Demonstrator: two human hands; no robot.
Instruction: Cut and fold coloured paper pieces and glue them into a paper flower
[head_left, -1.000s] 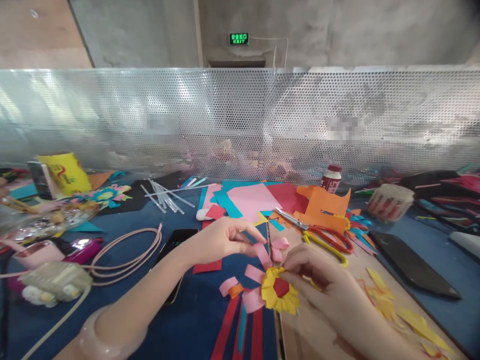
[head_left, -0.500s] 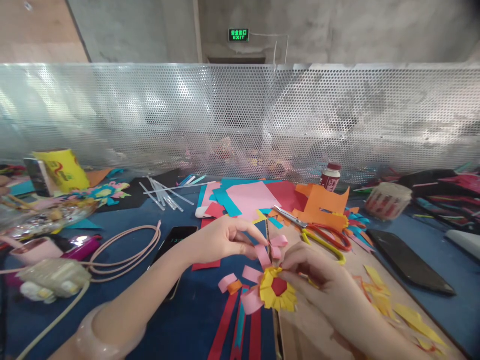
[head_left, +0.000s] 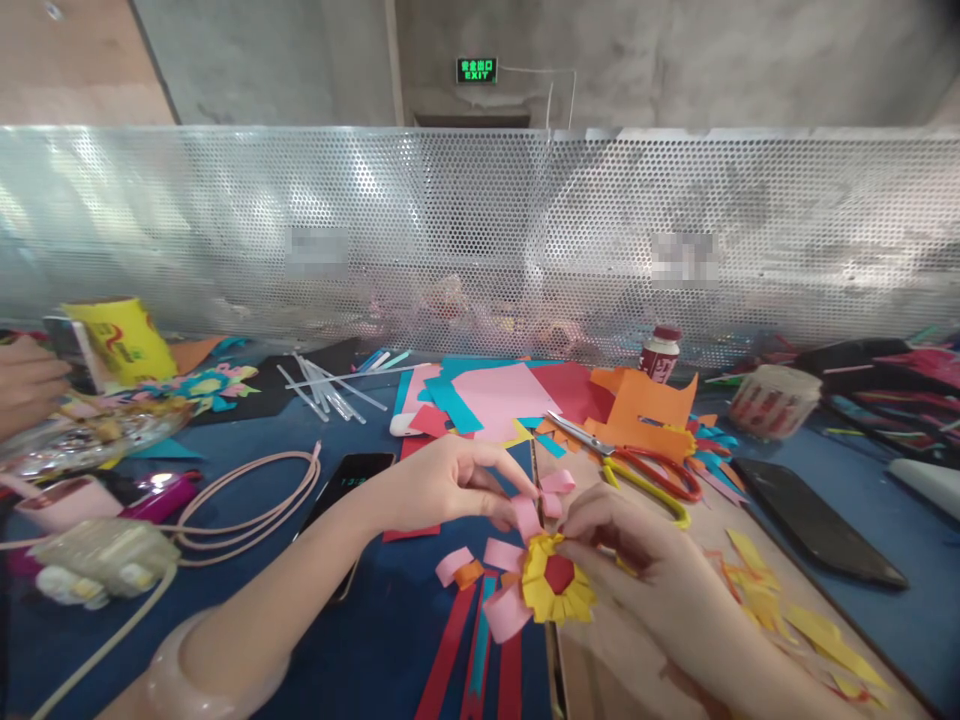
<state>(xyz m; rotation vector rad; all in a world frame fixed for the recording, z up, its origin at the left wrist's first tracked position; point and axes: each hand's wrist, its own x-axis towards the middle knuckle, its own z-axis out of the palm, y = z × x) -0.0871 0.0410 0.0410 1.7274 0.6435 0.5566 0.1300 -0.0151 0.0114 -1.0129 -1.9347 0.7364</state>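
A yellow paper flower [head_left: 541, 590] with a red centre faces up between my hands, with curled pink strips [head_left: 507, 612] around its left and upper sides. My right hand [head_left: 630, 550] pinches the flower's upper right edge between thumb and fingers. Thumb and fingers of my left hand [head_left: 457, 485] close on a pink paper strip [head_left: 527, 515] above the flower. Below hang red strips [head_left: 448, 655] and a blue strip [head_left: 481, 640]; an orange piece [head_left: 469, 574] lies by a pink curl at the left.
Scissors [head_left: 581, 432] with red and yellow handles lie beyond my right hand, near orange paper [head_left: 645, 410]. Phones [head_left: 821, 525] lie on both sides. A pink cable [head_left: 259, 460] coils at the left. Another person's hand [head_left: 30, 385] is at the far left.
The other person's hand has come further into view at the far left. My hands have barely moved, and the flower has shifted very slightly to the right.
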